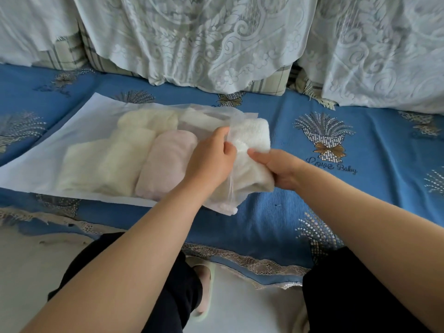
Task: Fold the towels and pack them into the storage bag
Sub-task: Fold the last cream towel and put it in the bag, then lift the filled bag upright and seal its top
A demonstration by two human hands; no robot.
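Note:
A translucent white storage bag (79, 121) lies flat on the blue sofa cover. Folded cream towels (108, 159) and a folded pink towel (165, 162) show through it. At the bag's open right end a folded white towel (254, 138) sits half inside the mouth. My left hand (211, 159) pinches the clear edge of the bag's opening. My right hand (281, 169) grips the near end of the white towel, thumb on top.
The blue patterned sofa cover (360, 188) has a lace front edge. Lace-draped cushions (216, 44) line the back. My knees in dark trousers and a slippered foot (204, 289) are below the seat.

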